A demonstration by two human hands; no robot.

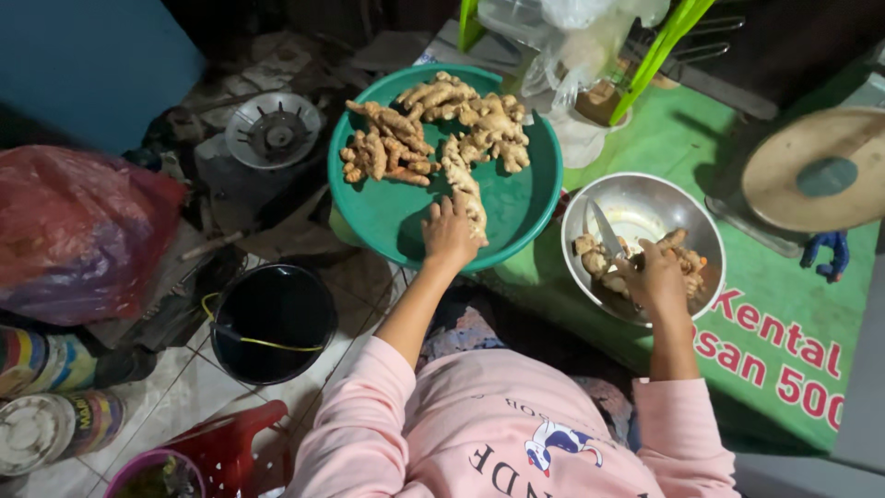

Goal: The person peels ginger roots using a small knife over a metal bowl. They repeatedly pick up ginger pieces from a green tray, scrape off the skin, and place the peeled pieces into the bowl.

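Ginger root (468,195) lies lengthwise, pointing away from the body, under the left hand (449,231), whose fingers curl onto it; right hand (656,274), apparently gripping a knife (604,228), sits well apart.

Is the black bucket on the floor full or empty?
Looks empty: the black bucket shows only a dark interior, its yellow handle lying across it.

Pink long-sleeved sweatshirt, sleeves pushed up the forearms, dark lettering and small cartoon print, perhaps patterned garment beneath
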